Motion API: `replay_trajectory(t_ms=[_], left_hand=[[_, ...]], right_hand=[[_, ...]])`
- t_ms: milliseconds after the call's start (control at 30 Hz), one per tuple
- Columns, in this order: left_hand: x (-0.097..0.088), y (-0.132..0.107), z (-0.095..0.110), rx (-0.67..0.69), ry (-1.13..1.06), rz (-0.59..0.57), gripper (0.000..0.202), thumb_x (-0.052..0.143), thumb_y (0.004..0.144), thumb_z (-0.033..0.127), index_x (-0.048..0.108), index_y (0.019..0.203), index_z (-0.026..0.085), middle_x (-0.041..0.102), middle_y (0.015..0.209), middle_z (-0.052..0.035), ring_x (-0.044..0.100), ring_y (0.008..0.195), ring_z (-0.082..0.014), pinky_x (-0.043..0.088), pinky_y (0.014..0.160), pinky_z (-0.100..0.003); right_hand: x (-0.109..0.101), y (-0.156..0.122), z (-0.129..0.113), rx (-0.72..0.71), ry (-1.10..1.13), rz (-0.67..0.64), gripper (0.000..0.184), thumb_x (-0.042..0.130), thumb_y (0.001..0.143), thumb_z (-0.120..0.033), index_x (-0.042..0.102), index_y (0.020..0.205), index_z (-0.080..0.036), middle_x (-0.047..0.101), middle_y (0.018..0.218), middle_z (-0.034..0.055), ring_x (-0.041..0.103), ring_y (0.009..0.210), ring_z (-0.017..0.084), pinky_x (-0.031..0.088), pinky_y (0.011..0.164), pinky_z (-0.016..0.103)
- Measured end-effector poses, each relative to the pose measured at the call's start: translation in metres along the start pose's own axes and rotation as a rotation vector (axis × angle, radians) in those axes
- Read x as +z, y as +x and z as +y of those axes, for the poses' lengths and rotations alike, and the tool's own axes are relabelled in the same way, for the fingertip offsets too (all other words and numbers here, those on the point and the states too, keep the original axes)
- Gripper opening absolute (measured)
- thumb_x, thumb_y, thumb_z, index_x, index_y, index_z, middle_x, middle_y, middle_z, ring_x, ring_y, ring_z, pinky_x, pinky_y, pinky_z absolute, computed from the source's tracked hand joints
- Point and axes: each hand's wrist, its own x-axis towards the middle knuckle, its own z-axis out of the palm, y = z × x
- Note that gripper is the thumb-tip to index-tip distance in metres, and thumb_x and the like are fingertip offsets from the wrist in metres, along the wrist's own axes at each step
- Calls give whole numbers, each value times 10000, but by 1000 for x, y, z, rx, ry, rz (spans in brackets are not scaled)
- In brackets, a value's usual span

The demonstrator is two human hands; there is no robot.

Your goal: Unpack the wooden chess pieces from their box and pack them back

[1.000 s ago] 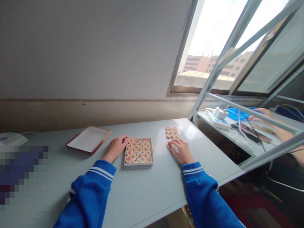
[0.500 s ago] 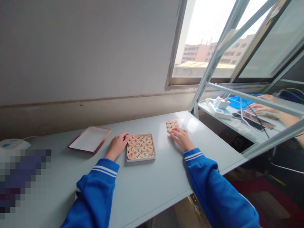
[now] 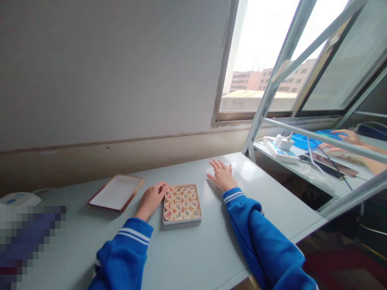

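Observation:
A shallow open box (image 3: 183, 220) lies on the desk, filled with rows of round wooden Chinese chess pieces (image 3: 186, 204). Red characters mark its left column and dark ones the others. My left hand (image 3: 152, 198) is at the box's far left corner, its fingers bent and closed on the edge; whether a piece is also between them cannot be made out. To the right of the box, my right hand (image 3: 223, 176) is held palm down with fingers spread. The loose pieces there are hidden by this hand.
The box lid (image 3: 116, 193) lies with its white inside up, left of my left hand. A white device (image 3: 19, 198) stands at the far left. Metal frame bars (image 3: 263, 117) rise at the right, beyond which another person's hands (image 3: 347, 139) are near a power strip (image 3: 281, 151).
My right hand has moved onto the small group of loose pieces and spread its fingers, covering them from view. My left hand stays at the box corner. The camera has tilted slightly up.

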Motion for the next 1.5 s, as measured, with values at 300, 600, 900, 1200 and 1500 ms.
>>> replay_trajectory(t_ms=[300,600,900,1200,1500], left_hand=[[1,1,-1,-1,-18,5,287,359,843,320,611,873,186,665,792,-60,604,765,-178,383,644,-231],[0,-1,0,14,-43,20,282,356,844,309,607,851,181,657,747,-50,597,714,-168,363,618,-229],[2,0,-2,-7,-80,10,256,398,829,308,622,869,190,662,793,-43,595,750,-155,377,643,-209],[3,2,-5,8,-108,17,245,422,815,305,629,860,182,658,761,-39,594,747,-155,390,667,-218],[0,-1,-1,0,-107,14,231,430,811,302,624,855,186,662,774,-38,599,758,-157,400,681,-224]], right_hand=[[16,9,9,222,-61,-58,409,290,860,-319,440,1228,-225,375,1340,113,253,1256,283,79,925,668],[10,8,7,228,-10,-124,418,312,853,-311,431,1245,-229,368,1351,86,249,1264,283,196,941,614],[1,1,15,282,-47,-252,463,281,856,-364,342,1304,-264,288,1399,1,185,1296,201,178,1010,523],[7,-1,17,267,-128,-224,443,281,868,-334,343,1301,-269,310,1388,15,211,1286,216,147,989,576],[-15,-4,-72,-346,232,-14,418,494,813,-265,441,1227,-288,531,1195,40,467,1060,180,326,892,365]])
